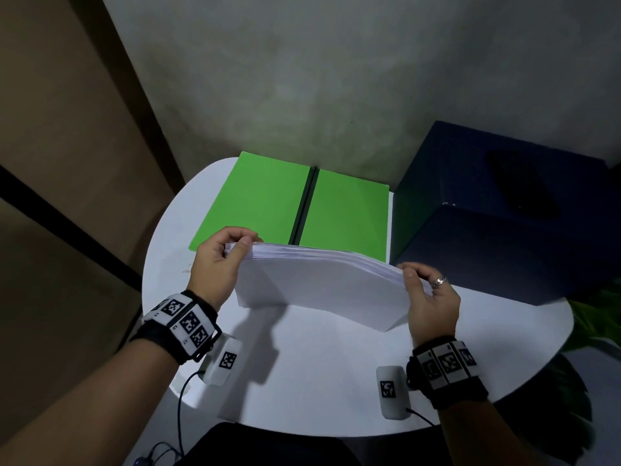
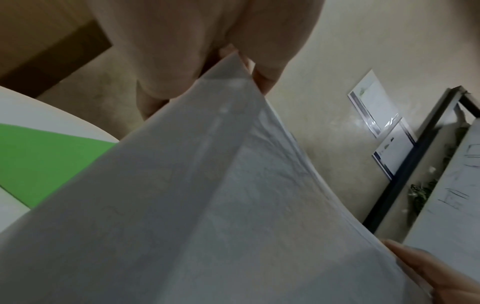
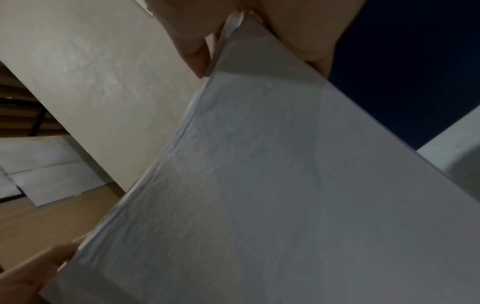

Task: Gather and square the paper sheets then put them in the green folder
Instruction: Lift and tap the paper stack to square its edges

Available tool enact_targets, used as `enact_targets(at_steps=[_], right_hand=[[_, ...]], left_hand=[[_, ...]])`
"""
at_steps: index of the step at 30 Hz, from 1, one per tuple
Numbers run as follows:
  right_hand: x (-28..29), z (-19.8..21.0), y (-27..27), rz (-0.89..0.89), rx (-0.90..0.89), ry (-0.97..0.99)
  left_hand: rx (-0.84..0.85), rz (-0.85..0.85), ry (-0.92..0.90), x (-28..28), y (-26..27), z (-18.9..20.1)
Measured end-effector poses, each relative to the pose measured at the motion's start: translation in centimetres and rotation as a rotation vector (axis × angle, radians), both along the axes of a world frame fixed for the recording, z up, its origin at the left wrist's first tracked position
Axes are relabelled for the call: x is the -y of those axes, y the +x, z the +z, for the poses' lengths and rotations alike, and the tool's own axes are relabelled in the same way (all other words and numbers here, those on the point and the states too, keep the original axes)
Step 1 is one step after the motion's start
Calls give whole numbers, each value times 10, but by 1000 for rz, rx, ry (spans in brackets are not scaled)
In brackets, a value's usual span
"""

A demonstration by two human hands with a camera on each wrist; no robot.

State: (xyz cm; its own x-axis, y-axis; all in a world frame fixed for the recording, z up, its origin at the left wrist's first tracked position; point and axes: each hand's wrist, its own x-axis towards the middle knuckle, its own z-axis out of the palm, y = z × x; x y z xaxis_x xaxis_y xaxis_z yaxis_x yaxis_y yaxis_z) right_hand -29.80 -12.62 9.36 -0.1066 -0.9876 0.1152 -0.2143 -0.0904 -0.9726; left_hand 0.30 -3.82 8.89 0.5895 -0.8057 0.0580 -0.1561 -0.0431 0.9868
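Both hands (image 1: 215,264) (image 1: 428,297) pinch the paper stack (image 1: 322,284) above the green folder (image 1: 292,206).

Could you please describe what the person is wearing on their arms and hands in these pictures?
Both forearms are bare, with no sleeves. Each wrist carries a black band set with white square tags printed in black patterns, and a small white camera pod with its own tag and a thin black cable. The right hand wears a silver ring; the left hand shows none.
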Motion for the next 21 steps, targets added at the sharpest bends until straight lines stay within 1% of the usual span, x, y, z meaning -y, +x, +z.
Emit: enact_targets(at_steps=[4, 6, 8, 10, 12, 13, 15, 16, 17, 19, 21], right_hand=[[0, 1, 2, -11, -21, 0], [1, 3, 3, 6, -56, -55], [1, 3, 2, 43, -149, -142], [0, 2, 0, 100, -279, -216], [-1, -1, -3, 169, -481, -255], [-2, -2, -5, 206, -620, -264], [-2, -3, -8, 242, -889, -280], [-2, -2, -8, 244, -992, -289], [-2, -2, -8, 244, -1064, -299], [-1, -1, -7, 240, -1151, -324], [1, -1, -3, 236, -1216, -329]], left_hand=[[36, -20, -5, 0, -2, 3], [50, -50, -21, 0, -3, 6], [136, -100, -33, -1, -5, 7], [266, -134, -41, -3, -3, 6], [411, -174, -38, -5, 1, 4], [530, -212, -9, -5, 4, 3], [909, -299, 148, -7, 7, 2], [1071, -321, 222, -7, 7, 3], [1169, -327, 275, -8, 8, 5], [1259, -312, 321, -8, 7, 8], [1317, -286, 319, -4, 4, 10]])
